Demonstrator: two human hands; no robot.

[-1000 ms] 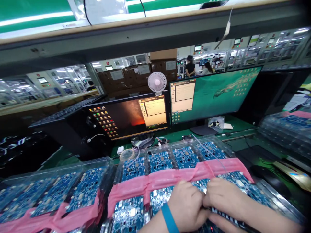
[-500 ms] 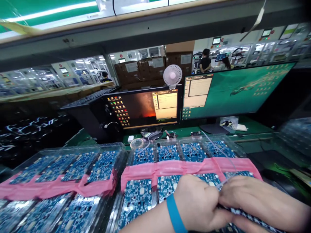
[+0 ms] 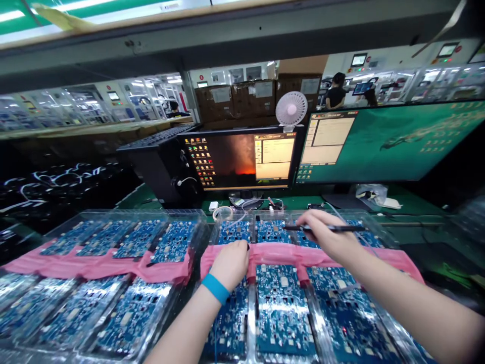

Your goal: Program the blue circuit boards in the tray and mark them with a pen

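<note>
My right hand (image 3: 317, 228) is closed around a slim black pen (image 3: 343, 228), held nearly level above the back row of the right tray. To the left, my left hand (image 3: 232, 260), with a blue wristband (image 3: 215, 288) on its wrist, is closed over the pink strip (image 3: 278, 254). A small dark bit shows at its fingertips, too small to name. Blue circuit boards (image 3: 285, 316) lie in the compartments of the clear plastic tray (image 3: 317, 316) beneath both hands. A red light glows on one front board.
A second clear tray of circuit boards (image 3: 129, 316) with a pink strip (image 3: 94, 268) sits at left. Behind stand two monitors (image 3: 238, 162), a small white fan (image 3: 291, 108), a black computer case (image 3: 151, 174) and a tape roll (image 3: 223, 213). A shelf beam (image 3: 235, 40) crosses overhead.
My hands were together at the lower right and are now apart. The left has moved left to the pink strip; the right has moved up and back with the pen. The view has shifted too.
</note>
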